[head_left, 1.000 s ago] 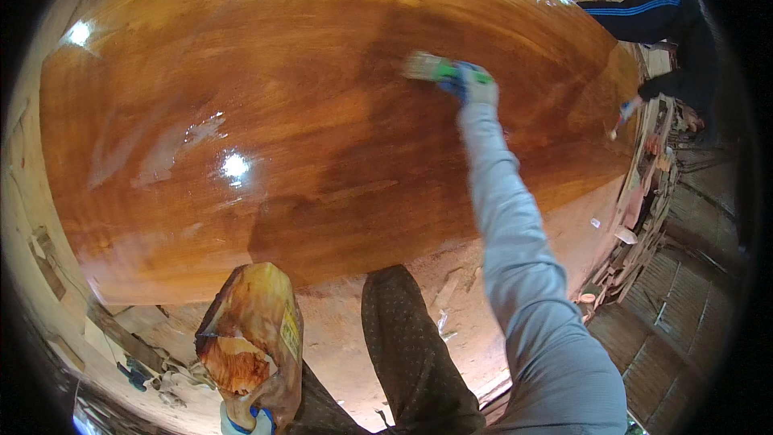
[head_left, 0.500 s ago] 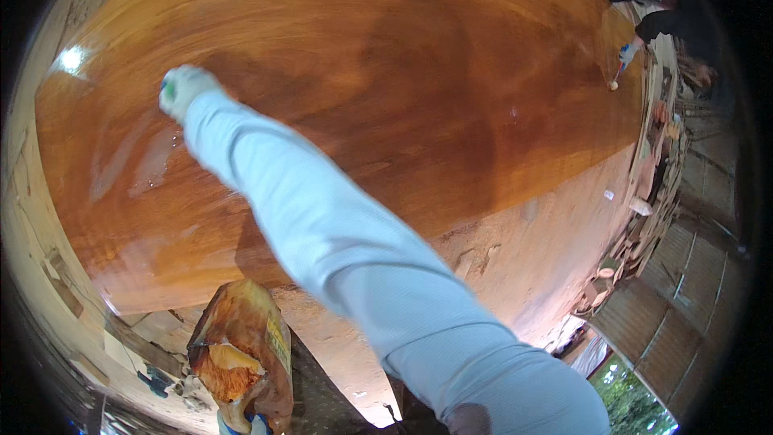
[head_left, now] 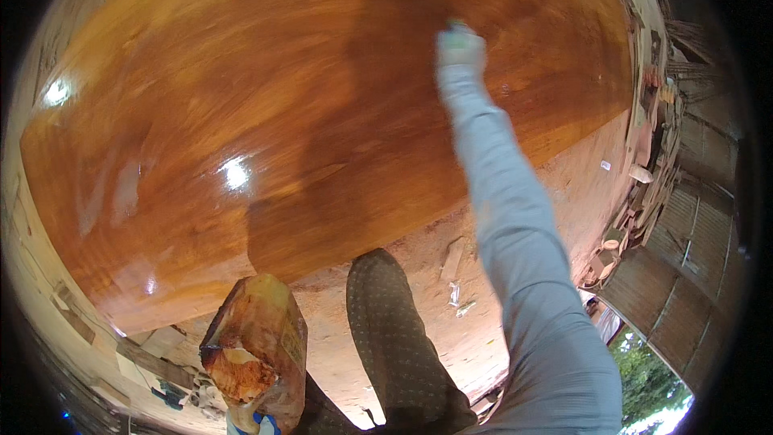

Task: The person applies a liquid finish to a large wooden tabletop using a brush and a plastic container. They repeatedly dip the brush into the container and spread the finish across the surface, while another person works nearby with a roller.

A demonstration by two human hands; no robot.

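Note:
A large glossy orange-brown wooden slab [head_left: 185,121] spreads before me, with wet-looking streaks and bright reflections. My right hand [head_left: 461,47], in a whitish glove with a green patch, is at its far right part, on or just over the surface. It looks closed, but motion blur hides what is in it. At the lower left, my left hand [head_left: 256,424], in a white and blue glove, grips a cut-open plastic jug [head_left: 274,322]. Orange-brown stains coat the jug, which stands near the slab's near edge. Only a small part of the left hand shows.
My leg in dark patterned trousers [head_left: 390,338] is close to the slab's near edge. Wood scraps [head_left: 612,250] and offcuts lie along the right side, beside corrugated sheets [head_left: 676,274]. Litter [head_left: 459,298] lies on the reddish ground [head_left: 427,266]. Planks [head_left: 157,362] edge the lower left.
My right hand has swept from the slab's left part to its far right part. The jug remains in my left hand. Another person's gloved hand at the upper right is out of view now.

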